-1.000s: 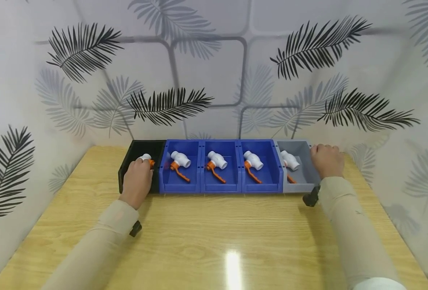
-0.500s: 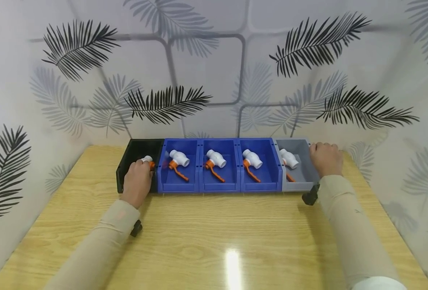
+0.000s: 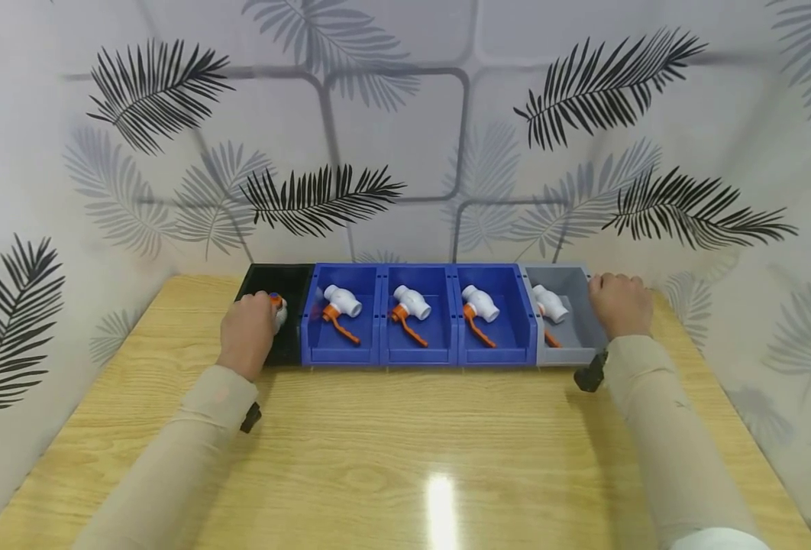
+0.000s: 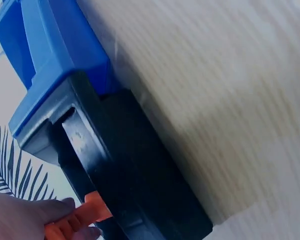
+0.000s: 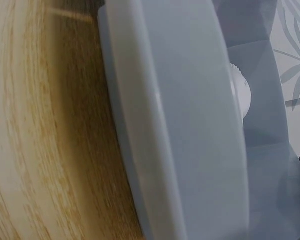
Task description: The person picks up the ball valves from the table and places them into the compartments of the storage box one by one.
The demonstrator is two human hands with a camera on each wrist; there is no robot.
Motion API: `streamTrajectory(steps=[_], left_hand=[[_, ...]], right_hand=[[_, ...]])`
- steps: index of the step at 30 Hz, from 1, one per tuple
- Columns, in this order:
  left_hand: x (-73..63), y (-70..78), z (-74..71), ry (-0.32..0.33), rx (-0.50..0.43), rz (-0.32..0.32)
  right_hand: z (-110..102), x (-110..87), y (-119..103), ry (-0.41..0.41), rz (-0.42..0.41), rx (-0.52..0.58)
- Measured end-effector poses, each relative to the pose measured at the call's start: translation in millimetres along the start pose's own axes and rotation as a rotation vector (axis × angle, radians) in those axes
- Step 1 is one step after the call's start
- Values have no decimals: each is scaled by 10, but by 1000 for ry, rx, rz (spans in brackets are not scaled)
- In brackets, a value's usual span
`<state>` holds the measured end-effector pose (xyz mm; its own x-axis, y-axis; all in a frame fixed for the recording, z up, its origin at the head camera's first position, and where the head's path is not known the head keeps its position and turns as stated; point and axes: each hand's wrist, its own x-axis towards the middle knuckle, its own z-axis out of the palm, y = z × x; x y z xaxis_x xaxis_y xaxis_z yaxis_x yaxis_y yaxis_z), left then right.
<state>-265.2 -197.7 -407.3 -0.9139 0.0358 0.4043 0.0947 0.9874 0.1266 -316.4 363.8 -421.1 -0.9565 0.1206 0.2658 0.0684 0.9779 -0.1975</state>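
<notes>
In the head view my left hand (image 3: 247,330) is at the black bin (image 3: 289,347) on the far left of the row. It grips a white ball valve (image 3: 280,316) with an orange handle, mostly hidden behind the fingers. The left wrist view shows thumb and fingers pinching the orange handle (image 4: 93,208) just over the black bin's front wall. At the other end, my right hand (image 3: 622,305) holds the right rim of the grey bin (image 3: 584,325). Inside that bin lies another white valve (image 3: 550,304). Only a sliver of the right hand shows in the right wrist view.
Between the black and grey bins, three blue bins (image 3: 415,357) stand side by side. Each contains a white valve (image 3: 415,303) with an orange lever. The row sits on a wood-grain table (image 3: 405,435), close to a leaf-patterned wall (image 3: 392,153).
My left hand has shifted slightly left and up with the valve, which has turned so its orange part now points upward. The right hand stays on the grey bin's rim.
</notes>
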Motion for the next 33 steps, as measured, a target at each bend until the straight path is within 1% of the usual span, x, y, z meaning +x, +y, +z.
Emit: streamTrajectory(steps=[3, 6, 10, 13, 18, 22, 27, 33], left_hand=[[14, -18, 0, -22, 14, -39], [1, -32, 25, -65, 18, -64], [-36, -68, 82, -136, -14, -119], [-42, -98, 118, -156, -36, -152], [-28, -113, 129, -165, -27, -146], [-49, -101, 139, -167, -29, -145], [-73, -109, 198, -159, -19, -139], [-57, -123, 263, -145, -5, -138]], right_hand=[[6, 1, -1, 4, 3, -3], [9, 0, 7, 6, 6, -4], [17, 4, 9, 15, -3, 5], [20, 6, 6, 24, -7, 7], [13, -1, 5, 22, 0, 1], [22, -9, 18, 18, -1, 5], [51, -1, 36, 19, -13, 4], [43, 22, 40, 20, -19, 3]])
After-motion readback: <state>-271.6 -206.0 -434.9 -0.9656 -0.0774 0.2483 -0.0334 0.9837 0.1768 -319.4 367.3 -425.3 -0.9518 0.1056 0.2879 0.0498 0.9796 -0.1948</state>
